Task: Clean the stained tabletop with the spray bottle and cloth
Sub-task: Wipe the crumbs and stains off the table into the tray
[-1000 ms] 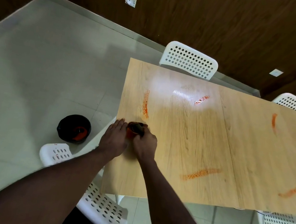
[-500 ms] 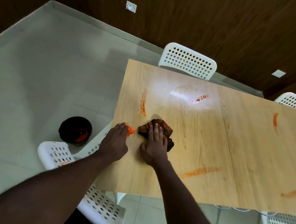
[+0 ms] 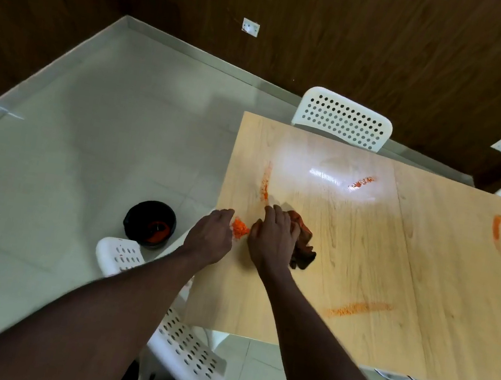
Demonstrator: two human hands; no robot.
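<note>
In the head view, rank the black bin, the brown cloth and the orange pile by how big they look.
1. black bin
2. brown cloth, partly hidden under the right hand
3. orange pile

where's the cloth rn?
Head view: the brown cloth lies on the tabletop near its left edge, under the right hand, just right of the orange crumb pile.
</note>
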